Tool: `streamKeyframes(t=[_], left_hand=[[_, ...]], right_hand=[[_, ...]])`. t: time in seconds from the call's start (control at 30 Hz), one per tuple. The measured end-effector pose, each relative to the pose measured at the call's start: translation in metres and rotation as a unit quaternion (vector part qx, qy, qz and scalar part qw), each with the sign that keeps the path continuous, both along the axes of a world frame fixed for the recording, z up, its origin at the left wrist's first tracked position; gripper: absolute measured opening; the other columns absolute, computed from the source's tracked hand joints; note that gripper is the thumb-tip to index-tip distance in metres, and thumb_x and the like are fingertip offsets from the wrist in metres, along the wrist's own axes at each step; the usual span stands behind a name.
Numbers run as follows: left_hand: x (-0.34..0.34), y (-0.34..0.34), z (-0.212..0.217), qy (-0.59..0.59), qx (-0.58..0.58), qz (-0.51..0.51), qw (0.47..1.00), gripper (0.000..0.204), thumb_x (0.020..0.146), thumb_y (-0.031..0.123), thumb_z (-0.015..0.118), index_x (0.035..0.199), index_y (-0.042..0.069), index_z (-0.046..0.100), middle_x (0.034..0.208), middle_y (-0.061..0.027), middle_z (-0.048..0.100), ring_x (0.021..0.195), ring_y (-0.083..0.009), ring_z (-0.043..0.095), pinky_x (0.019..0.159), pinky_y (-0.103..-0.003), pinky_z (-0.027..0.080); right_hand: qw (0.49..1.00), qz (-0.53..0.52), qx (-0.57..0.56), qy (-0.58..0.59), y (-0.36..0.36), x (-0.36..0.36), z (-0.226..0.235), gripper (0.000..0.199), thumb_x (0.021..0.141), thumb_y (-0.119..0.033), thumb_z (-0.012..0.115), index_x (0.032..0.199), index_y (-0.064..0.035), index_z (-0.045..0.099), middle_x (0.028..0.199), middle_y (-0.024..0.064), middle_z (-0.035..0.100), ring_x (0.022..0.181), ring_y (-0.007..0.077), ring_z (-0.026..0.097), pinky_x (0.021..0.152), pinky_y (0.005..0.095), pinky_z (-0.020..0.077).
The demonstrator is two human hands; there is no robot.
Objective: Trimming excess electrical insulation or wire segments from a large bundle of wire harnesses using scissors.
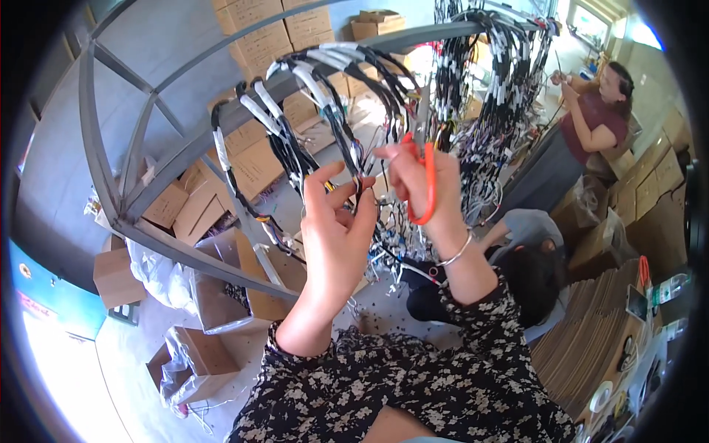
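Note:
My left hand [334,221] is raised with fingers pinched around a black cable among the bundled black cables with white wraps [310,96] that hang over a grey metal rack bar [221,118]. Right beside it, my right hand [421,181] grips orange-handled scissors [426,173], whose blades point up into the same cables near my left fingertips. Both forearms, in black floral sleeves, come up from the lower edge. A silver bracelet [456,253] circles my right wrist.
More cable bundles [495,81] hang at the upper right. One person [594,111] stands at the right; another [517,258] crouches below my right arm. Cardboard boxes [266,37] are stacked behind, open boxes [199,354] lie lower left, flat cardboard [591,332] at right.

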State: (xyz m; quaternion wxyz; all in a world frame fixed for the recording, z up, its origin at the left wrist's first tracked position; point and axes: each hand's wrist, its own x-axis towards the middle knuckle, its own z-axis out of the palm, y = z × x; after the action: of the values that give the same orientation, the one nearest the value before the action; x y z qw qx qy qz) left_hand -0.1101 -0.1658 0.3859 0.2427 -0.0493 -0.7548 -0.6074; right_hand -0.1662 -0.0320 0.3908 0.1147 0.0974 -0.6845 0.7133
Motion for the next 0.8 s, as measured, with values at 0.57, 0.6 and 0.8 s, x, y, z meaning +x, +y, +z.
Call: streamKeyframes(t=[0.57,0.6,0.8], left_hand=[[-0.006,0.007,0.034,0.036,-0.328,0.208,0.921,0.018,0.09,0.018,0.069,0.086,0.002,0.059,0.07,-0.014,0.07,0.064,-0.0333,0.069,0.058,-0.039,0.051],[-0.008,0.007,0.034,0.035,-0.332,0.209,0.919,0.018,0.09,0.018,0.069,0.086,0.002,0.059,0.07,-0.014,0.07,0.064,-0.0333,0.069,0.058,-0.039,0.051],[-0.008,0.008,0.03,0.113,-0.405,0.243,0.874,0.024,0.091,0.015,0.064,0.071,0.006,0.053,0.06,-0.013,0.06,0.054,-0.0336,0.064,0.05,-0.043,0.05]], right_hand=[[0.977,0.096,-0.167,0.09,-0.033,0.007,-0.054,0.017,0.089,-0.009,0.074,0.102,-0.0021,0.067,0.077,-0.0043,0.06,0.065,0.0026,0.051,0.058,0.0194,0.0416],[0.976,0.099,-0.166,0.101,-0.034,0.006,-0.053,0.019,0.088,-0.01,0.076,0.103,-0.0019,0.067,0.081,-0.0031,0.063,0.068,0.0026,0.051,0.059,0.0196,0.0422],[0.991,0.06,-0.099,0.073,-0.036,0.002,-0.045,0.026,0.085,-0.01,0.079,0.101,0.0005,0.062,0.089,0.005,0.066,0.077,0.01,0.058,0.069,0.0257,0.0494]])
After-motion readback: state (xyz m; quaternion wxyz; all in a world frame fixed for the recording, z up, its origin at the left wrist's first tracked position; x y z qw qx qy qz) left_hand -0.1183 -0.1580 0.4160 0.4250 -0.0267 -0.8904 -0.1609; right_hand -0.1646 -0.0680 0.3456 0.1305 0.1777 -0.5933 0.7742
